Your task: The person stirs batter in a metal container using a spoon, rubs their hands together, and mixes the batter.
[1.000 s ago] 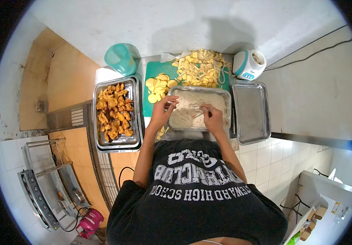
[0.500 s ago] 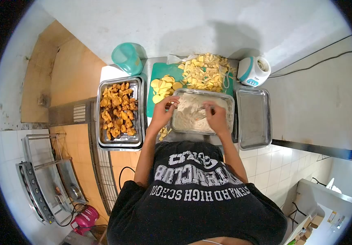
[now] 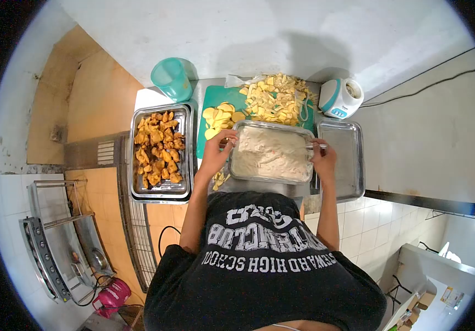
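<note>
A rectangular metal tray [image 3: 273, 180] full of pale, thick batter-like mixture [image 3: 270, 154] lies before me, with small reddish and green flecks in it. My left hand [image 3: 219, 148] grips the tray's left rim, thumb and fingers pinched on it. At the right rim, my right hand [image 3: 323, 157] is closed round a thin shiny metal utensil [image 3: 319, 146]; its far end is too small to make out. Behind the tray, sliced yellow potatoes [image 3: 221, 117] and a heap of cut yellow pieces [image 3: 276, 99] cover a green cutting board [image 3: 211, 99].
To the left stands a tray of fried golden-brown pieces [image 3: 160, 149], with a teal plastic container [image 3: 171, 80] behind. An empty metal tray [image 3: 348, 187] sits at right, below a white-and-teal appliance [image 3: 341, 98]. A wall [image 3: 237, 33] closes off the back.
My right hand has moved right, from inside the mixture to the tray's right rim, carrying the utensil. The mixture's surface looks more evenly spread. My left hand stays at the left rim.
</note>
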The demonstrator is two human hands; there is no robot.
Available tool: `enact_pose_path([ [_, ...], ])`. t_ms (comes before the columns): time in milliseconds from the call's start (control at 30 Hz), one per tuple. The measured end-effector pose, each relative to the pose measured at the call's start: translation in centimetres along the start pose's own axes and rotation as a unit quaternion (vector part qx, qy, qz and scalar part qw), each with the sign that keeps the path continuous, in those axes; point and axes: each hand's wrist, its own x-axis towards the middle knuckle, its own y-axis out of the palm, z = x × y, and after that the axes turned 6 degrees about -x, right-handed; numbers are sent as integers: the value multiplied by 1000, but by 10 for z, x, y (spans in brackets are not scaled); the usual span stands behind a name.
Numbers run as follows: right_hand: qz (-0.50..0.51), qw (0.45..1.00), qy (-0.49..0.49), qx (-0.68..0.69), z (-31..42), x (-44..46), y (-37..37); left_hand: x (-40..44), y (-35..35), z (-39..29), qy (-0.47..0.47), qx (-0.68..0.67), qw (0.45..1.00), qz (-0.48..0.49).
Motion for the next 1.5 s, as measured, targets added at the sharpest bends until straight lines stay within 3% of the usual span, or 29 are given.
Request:
enact_pose_path([
  [67, 38, 990, 40, 132, -9, -15, 21, 0, 3, 2, 10, -3, 1000, 8],
  [100, 36, 990, 40, 132, -18, -19, 27, 0, 3, 2, 1, 1, 1000, 11],
  [167, 33, 999, 35, -22, -36, -21, 36, 2, 4, 3, -6, 3, 1000, 11],
  [300, -64, 989, -119, -63, -31, 0, 9, -4, -2, 1, -1, 18, 1000, 14],
  [333, -35, 997, -48, -53, -21, 3, 2, -2, -2, -1, -12, 12, 1000, 14],
  [467, -8, 995, -2, -97, 7, 1, -8, 0, -1, 6, -7, -5, 1000, 4],
  [600, -76, 951, -270, -129, -3, -20, 36, 0, -1, 0, 12, 0, 1000, -2],
  [667, 15, 938, -297, -181, 19, -44, 49, 2, 0, -1, 8, 2, 1000, 0],
  [767, 88, 927, -330, -152, 47, -61, 61, 1, 1, -3, -6, 15, 1000, 13],
  [1000, 87, 911, -373, -151, 61, -53, 77, -5, 9, -11, -2, 29, 997, 72],
  [1167, 123, 869, -433, -204, 74, -58, 87, -4, 8, -11, -18, 49, 994, 96],
  [1500, 162, 829, -518, -135, 94, -76, 108, -7, -6, -7, -3, 25, 999, 28],
])
